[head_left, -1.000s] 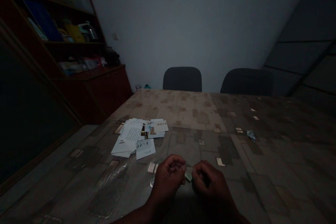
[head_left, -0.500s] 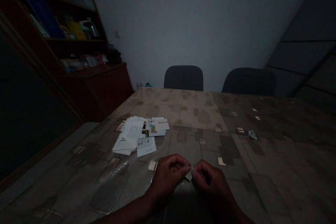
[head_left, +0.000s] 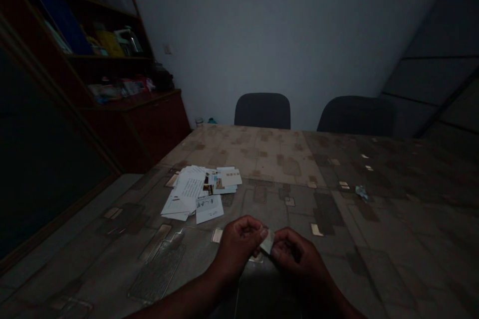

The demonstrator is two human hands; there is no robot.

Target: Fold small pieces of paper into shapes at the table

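Between my two hands, low in the view over the near part of the table, is a small pale folded piece that looks like paper (head_left: 268, 241). My left hand (head_left: 241, 241) pinches its left side between thumb and fingers. On the other side my right hand (head_left: 295, 251) is closed with thumb and fingertips on the right edge. Dim light hides the fine detail of the piece. Beyond my left hand lies a loose pile of printed cards and papers (head_left: 191, 189), some overlapping, with dark writing on them.
A patterned cloth covers the table (head_left: 258, 147). A small crumpled scrap (head_left: 361, 192) lies to the right. Two dark chairs, one (head_left: 262, 110) straight ahead, stand behind the far edge. A wooden cabinet (head_left: 149, 119) with filled shelves is at the left.
My hands have moved slightly apart, and more of the pale piece shows between them. The pile of papers and the crumpled scrap stay where they were.
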